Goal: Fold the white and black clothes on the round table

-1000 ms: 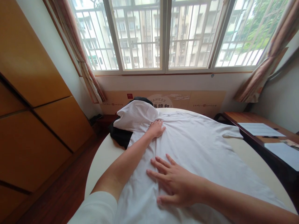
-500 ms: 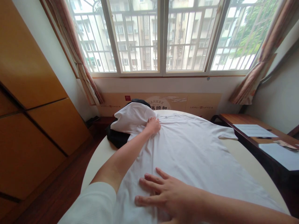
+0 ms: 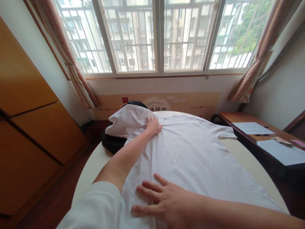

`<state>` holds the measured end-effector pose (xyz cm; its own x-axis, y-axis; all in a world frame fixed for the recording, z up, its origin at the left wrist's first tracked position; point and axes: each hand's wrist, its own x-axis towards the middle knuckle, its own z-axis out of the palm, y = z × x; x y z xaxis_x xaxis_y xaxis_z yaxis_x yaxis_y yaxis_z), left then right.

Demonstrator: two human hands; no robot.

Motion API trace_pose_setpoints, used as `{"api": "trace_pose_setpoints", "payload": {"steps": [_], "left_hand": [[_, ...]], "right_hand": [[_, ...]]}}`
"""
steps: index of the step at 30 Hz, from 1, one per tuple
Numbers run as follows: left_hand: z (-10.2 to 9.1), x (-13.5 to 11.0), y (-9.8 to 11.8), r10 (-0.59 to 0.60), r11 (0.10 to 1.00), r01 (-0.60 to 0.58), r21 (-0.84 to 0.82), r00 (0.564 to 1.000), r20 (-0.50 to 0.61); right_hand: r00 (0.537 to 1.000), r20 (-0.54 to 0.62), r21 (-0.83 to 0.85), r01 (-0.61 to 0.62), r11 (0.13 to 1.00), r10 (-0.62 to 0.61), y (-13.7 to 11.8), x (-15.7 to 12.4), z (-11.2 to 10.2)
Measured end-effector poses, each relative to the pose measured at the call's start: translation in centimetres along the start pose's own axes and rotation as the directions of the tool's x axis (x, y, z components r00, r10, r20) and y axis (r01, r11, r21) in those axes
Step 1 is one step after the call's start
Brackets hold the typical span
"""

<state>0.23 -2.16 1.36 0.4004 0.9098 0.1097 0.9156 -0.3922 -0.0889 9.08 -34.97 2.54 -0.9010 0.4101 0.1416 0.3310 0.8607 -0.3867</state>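
Note:
A white T-shirt [image 3: 190,156] lies spread over a round cream table [image 3: 247,159]. My left hand [image 3: 152,124] reaches far across and lies flat, fingers apart, on the shirt's far left shoulder beside its raised sleeve. Close to me, my right hand [image 3: 164,202] presses flat on the near part of the shirt with its fingers spread toward the left. Neither hand holds anything. Under the raised sleeve lies a black garment [image 3: 113,143].
A wooden wardrobe [image 3: 30,108] fills the left side. Barred windows [image 3: 157,35] with curtains run along the back wall above a printed cardboard panel [image 3: 166,103]. At the right stands a dark wooden desk [image 3: 262,133] with papers.
My right hand has slid toward me and left over the shirt. My left hand's fingers have flattened out at the shoulder. The view has shifted a little.

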Motion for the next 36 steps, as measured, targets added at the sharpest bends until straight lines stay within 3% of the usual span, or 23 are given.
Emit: {"api": "trace_pose_setpoints", "payload": {"steps": [3, 10, 12, 14, 15, 17, 18, 20, 21, 23, 25, 27, 29, 36], "left_hand": [[0.8, -0.4, 1.6, 0.029, 0.994, -0.013, -0.11, 0.989, 0.145], [0.9, 0.2, 1.2, 0.001, 0.985, 0.024, -0.168, 0.989, 0.147], [0.9, -0.1, 1.6, -0.023, 0.984, 0.044, -0.175, 0.992, 0.122], [0.9, -0.9, 2.2, -0.005, 0.98, 0.019, -0.198, 0.997, 0.074], [1.0, -1.4, 2.5, 0.019, 0.976, -0.006, -0.217, 0.998, 0.061], [1.2, -2.6, 2.9, 0.08, 0.967, -0.061, -0.246, 0.994, 0.068], [1.3, -3.1, 3.0, 0.104, 0.965, -0.08, -0.251, 0.991, 0.084], [1.3, -4.0, 3.0, 0.135, 0.964, -0.107, -0.242, 0.985, 0.103], [1.3, -4.3, 3.0, 0.143, 0.965, -0.115, -0.234, 0.984, 0.105], [1.3, -4.7, 2.9, 0.143, 0.967, -0.117, -0.225, 0.984, 0.102], [1.2, -4.7, 2.8, 0.14, 0.968, -0.115, -0.221, 0.985, 0.101], [1.2, -4.7, 2.8, 0.14, 0.97, -0.115, -0.216, 0.985, 0.101], [1.2, -4.7, 2.9, 0.14, 0.97, -0.117, -0.212, 0.985, 0.097], [1.3, -4.9, 2.8, 0.136, 0.967, -0.114, -0.229, 0.987, 0.085]], "right_hand": [[1.0, 0.002, -0.011, 0.003, 1.0, -0.003, 0.0, 0.0, 0.3], [0.997, -0.042, -0.06, 0.07, 0.996, -0.073, -0.6, 0.6, 2.7], [0.993, -0.083, 0.024, 0.083, 0.996, -0.081, -0.2, 0.6, 1.8], [0.973, -0.228, 0.112, -0.006, 0.994, 0.031, 1.7, 0.3, -0.3], [0.934, -0.331, 0.137, -0.098, 0.986, 0.139, 3.4, 0.0, -1.7], [0.766, -0.493, 0.145, -0.395, 0.907, 0.412, 7.8, -1.3, -4.7], [0.649, -0.52, 0.144, -0.574, 0.806, 0.555, 10.4, -2.2, -6.0], [0.337, -0.531, 0.083, -0.892, 0.443, 0.777, 15.5, -4.4, -8.2], [0.228, -0.526, 0.094, -0.942, 0.322, 0.82, 17.7, -5.7, -8.9], [0.057, -0.495, 0.124, -0.983, 0.136, 0.867, 21.2, -8.0, -9.4], [-0.07, -0.446, 0.145, -0.989, -0.004, 0.892, 23.3, -9.8, -9.1], [-0.155, -0.415, 0.146, -0.984, -0.103, 0.896, 24.3, -11.0, -8.5], [-0.205, -0.407, 0.135, -0.977, -0.164, 0.89, 24.9, -11.6, -8.1], [-0.26, -0.453, 0.122, -0.966, -0.23, 0.853, 27.1, -13.2, -9.7]]}}
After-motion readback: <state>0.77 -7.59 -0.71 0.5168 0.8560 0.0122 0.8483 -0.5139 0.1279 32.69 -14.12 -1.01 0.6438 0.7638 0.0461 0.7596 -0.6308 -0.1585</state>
